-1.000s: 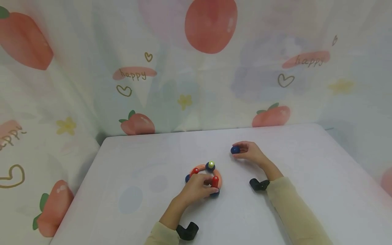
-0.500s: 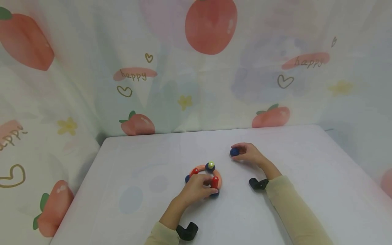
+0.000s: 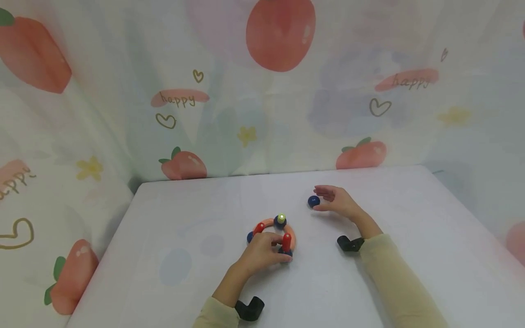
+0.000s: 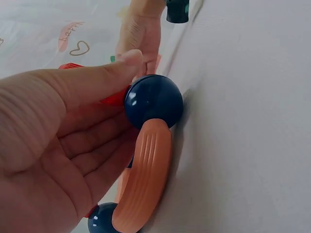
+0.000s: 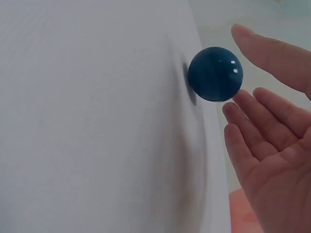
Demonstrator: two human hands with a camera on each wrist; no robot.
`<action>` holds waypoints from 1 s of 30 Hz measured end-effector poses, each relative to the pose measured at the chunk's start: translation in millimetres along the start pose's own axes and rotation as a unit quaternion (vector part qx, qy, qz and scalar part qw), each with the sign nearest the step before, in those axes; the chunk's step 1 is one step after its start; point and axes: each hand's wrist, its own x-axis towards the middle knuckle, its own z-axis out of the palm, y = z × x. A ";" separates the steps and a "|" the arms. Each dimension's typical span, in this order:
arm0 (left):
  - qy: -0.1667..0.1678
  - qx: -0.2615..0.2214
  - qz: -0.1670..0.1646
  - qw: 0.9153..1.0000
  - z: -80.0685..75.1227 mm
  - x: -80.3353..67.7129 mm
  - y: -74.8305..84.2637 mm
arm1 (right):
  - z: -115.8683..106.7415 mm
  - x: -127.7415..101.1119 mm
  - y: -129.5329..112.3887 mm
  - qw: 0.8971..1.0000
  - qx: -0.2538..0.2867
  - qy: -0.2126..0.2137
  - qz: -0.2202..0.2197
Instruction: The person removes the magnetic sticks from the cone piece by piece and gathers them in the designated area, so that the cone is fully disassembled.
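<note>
Roughly at the middle of the white table [image 3: 172, 214], a little toward its near edge, the left hand [image 3: 262, 250] grips a toy ring [image 3: 270, 224] made of curved orange segments joined by dark blue balls, with red pegs and a yellow-green peg standing up from it; the ring rests on the tabletop. From the left wrist the thumb [image 4: 97, 80] presses against a red piece just beside one dark blue ball [image 4: 154, 101], the other fingers curl under the ring, and a ribbed orange segment [image 4: 146, 174] runs down from that ball to a second blue one at the picture's lower edge. Farther toward the back edge and to the right, the right hand [image 3: 338, 202] is spread, fingers straight and loose, holding nothing. A loose dark blue ball [image 3: 313, 201] sits on the table just beside its fingertips [image 5: 243, 34]; whether any finger touches it cannot be told. A printed curtain [image 3: 283, 36] with peaches and hearts hangs behind the table
</note>
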 end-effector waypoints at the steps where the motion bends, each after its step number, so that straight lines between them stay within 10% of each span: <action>1: 0.002 0.009 -0.001 1.000 -0.1 0.0 -0.2 | -1.2 -1.1 -1.2 1.000 0.006 0.007 -0.004; 19: -0.032 0.056 0.014 0.998 0.8 1.4 -10.2 | 21.8 -47.7 -36.3 0.998 0.019 0.027 -0.055; 30: -0.081 0.125 0.080 0.986 -11.8 1.1 -14.0 | 61.9 -67.7 -52.1 0.987 0.044 -0.100 -0.114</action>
